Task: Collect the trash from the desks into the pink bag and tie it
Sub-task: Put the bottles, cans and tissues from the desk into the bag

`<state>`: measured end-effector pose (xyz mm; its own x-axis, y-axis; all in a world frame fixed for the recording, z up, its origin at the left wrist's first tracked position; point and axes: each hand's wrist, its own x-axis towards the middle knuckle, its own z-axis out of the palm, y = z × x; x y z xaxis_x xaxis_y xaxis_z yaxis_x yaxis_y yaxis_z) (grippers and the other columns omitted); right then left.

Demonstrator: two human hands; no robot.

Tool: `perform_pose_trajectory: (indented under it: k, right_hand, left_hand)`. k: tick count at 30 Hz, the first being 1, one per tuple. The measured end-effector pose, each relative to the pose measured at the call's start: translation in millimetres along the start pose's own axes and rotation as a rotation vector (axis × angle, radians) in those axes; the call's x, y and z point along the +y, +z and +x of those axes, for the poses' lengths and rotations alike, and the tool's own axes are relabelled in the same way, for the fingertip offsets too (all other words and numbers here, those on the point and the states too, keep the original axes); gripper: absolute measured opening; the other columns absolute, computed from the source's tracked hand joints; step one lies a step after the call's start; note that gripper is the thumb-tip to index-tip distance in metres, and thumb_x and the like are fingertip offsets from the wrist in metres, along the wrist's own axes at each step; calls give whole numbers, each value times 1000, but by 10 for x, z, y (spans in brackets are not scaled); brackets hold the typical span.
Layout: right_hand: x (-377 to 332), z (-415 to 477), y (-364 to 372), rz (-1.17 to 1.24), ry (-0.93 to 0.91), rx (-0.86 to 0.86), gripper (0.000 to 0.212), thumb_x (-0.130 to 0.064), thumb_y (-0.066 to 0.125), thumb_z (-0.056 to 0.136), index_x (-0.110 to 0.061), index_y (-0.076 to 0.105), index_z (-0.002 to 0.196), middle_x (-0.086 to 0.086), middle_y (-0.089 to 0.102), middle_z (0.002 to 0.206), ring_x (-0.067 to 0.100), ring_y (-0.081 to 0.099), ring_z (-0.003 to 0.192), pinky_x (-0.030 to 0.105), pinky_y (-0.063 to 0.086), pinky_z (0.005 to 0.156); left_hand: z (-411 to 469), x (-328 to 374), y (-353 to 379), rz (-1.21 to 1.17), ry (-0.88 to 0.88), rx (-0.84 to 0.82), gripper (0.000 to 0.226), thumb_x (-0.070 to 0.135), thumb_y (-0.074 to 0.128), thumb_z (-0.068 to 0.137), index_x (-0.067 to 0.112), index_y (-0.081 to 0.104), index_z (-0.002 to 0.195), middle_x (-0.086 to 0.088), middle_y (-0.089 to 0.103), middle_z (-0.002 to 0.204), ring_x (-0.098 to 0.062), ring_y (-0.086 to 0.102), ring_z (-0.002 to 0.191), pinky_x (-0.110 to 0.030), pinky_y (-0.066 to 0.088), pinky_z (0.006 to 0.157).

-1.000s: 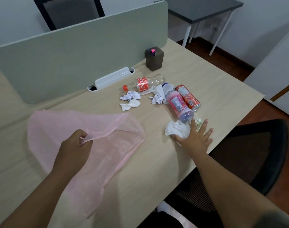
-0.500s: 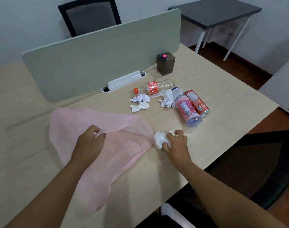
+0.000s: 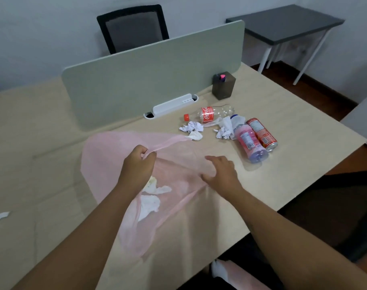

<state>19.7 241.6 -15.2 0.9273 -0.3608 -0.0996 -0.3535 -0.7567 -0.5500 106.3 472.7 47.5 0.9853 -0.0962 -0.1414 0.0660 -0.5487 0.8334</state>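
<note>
At the pale wooden worktop [image 3: 42, 155], the thin translucent pink plastic bag [image 3: 104, 160] lay spread flat between and under both of the person's hands, its mouth facing the far right. From my remote station I saw the left hand [image 3: 136, 166] with fingers curled, pinching the bag's upper rim and lifting it off the worktop. The right hand [image 3: 220, 172] sat palm down at the bag's lower rim, fingers loosely bent; I could not tell whether it gripped the film. Crumpled white tissues [image 3: 150, 203] showed through the pink film just beneath the left wrist. Beyond the bag's mouth, well apart from both hands, lay a clear red-labelled plastic cola bottle [image 3: 209, 114], a pink plastic drink bottle [image 3: 248, 143] touching a red metal can [image 3: 262, 133], and wads of crumpled white paper [image 3: 192, 127].
</note>
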Motion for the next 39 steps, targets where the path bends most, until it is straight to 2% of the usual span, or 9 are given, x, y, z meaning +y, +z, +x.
perform_pose_trajectory:
  k: [5,9,12,17,22,28,32,36,39]
  right_hand:
    - [797,316,-465,-258,219,369,62,-36,74,74,-17,53,129,15,49,131,40,46,111,48,46,86]
    - [1105,592,-576,-232,328,286,72,-34,72,74,-21,42,138,17,45,131,42,48,108,46,46,86]
    - [1265,720,-507,-124,381,203,81,-37,73,78,-22,30,145,17,39,134,43,48,110,48,45,89]
    - [1281,702,-420,154,401,277,73,-25,69,86,-12,28,146,21,38,134,43,51,111,50,48,92]
    - [1116,249,-400,438,255,467,72,-18,71,83,-19,31,143,7,39,125,19,50,104,36,50,86]
    - [681,-506,-225,469,-108,140,68,-22,74,76,-37,40,133,-15,42,115,-3,54,105,5,43,78]
    - [320,-782,53,288,-233,-93,66,-39,62,73,-39,38,134,-12,42,117,4,58,99,19,51,77]
    - [-188,-513,379,108,-256,-91,70,-45,65,81,-25,37,143,1,46,125,21,59,101,36,54,81]
    - [-488,-266,594,184,-182,-126,71,-40,66,87,-24,30,147,5,41,137,25,56,114,37,51,94]
  left_hand:
    - [62,-21,207,23,40,72,36,51,44,91,17,51,82,-5,57,74,-21,52,65,-32,40,58]
    - [106,-41,345,37,77,94,49,57,29,99,13,49,87,-3,55,78,-23,52,74,-36,40,64]
    - [155,-56,436,29,42,109,42,57,27,101,25,54,98,10,56,87,-19,52,85,-37,39,73]
    - [257,-82,505,78,27,125,44,51,29,102,16,54,95,1,56,84,-25,53,82,-31,40,67]
    - [338,85,536,56,0,114,45,55,41,94,13,53,83,-9,61,82,-29,58,80,-34,42,65]
    - [395,300,401,23,-7,177,46,59,43,91,17,44,72,0,51,69,-19,48,64,-31,36,56]
    - [352,351,245,-66,-23,191,39,48,46,93,23,39,64,6,44,61,-14,41,57,-31,32,53]
    - [195,264,144,-77,-22,108,34,51,47,86,20,48,71,-3,61,68,-20,54,63,-33,43,58]
    - [97,169,107,-55,4,89,29,45,49,90,21,51,73,2,57,68,-4,54,55,-20,41,48]
